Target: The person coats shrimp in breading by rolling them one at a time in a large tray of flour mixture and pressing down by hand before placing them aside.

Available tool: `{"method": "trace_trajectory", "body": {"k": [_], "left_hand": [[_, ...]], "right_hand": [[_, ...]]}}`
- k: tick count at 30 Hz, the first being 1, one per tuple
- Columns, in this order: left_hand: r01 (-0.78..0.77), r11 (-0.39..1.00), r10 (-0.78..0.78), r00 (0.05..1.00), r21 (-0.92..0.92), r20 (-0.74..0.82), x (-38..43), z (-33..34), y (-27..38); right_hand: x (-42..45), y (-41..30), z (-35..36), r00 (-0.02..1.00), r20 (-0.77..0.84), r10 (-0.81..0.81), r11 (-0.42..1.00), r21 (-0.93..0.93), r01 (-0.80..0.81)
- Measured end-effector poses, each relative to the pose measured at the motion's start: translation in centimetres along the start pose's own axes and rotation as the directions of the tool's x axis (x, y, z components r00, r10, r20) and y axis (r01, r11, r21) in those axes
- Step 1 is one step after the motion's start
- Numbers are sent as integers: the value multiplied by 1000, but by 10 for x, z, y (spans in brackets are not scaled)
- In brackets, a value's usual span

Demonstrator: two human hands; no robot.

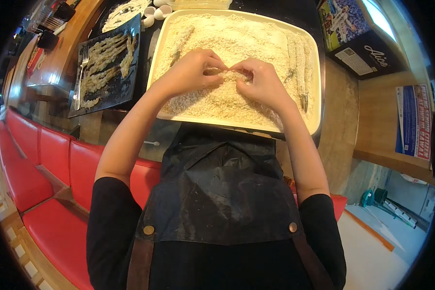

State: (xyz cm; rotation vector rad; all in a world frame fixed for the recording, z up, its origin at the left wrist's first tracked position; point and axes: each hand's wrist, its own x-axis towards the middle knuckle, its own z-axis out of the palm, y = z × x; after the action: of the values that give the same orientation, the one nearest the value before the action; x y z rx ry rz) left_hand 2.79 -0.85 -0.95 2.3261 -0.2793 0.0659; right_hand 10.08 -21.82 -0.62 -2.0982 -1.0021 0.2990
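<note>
A cream-coloured rectangular tray (317,87) full of pale breadcrumbs (235,40) lies before me. My left hand (192,72) and my right hand (262,81) meet over its middle, fingertips almost touching. Between them they pinch a crumb-coated piece (232,75), probably a shrimp, mostly hidden by fingers and crumbs. Several long breaded shrimp (300,65) lie side by side along the tray's right side, with dark tails towards me. Another breaded shrimp (183,40) rests at the upper left, beyond my left hand.
Left of the tray, a dark square plate (110,96) holds several uncoated shrimp (103,54) and a fork (81,78). Eggshells (157,13), a plate of white batter or flour (125,14) and a plastic container (199,4) stand behind. A printed box (362,40) stands at right; red seats (54,156) line the left.
</note>
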Motion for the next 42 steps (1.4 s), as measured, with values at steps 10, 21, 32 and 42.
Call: {"method": "trace_trajectory", "body": {"k": [10, 21, 32, 42], "left_hand": [[102, 988, -107, 994, -115, -36, -5, 9, 1], [31, 985, -56, 988, -167, -147, 0, 24, 5], [247, 958, -225, 963, -147, 150, 6, -1, 16], [-163, 980, 175, 978, 111, -109, -8, 16, -2]], "right_hand": [[-4, 24, 14, 978, -116, -174, 982, -93, 164], [-6, 8, 12, 995, -93, -42, 998, -49, 38], [-2, 12, -3, 1000, 28, 10, 999, 45, -11], [-4, 26, 5, 964, -93, -249, 963, -131, 236]]}}
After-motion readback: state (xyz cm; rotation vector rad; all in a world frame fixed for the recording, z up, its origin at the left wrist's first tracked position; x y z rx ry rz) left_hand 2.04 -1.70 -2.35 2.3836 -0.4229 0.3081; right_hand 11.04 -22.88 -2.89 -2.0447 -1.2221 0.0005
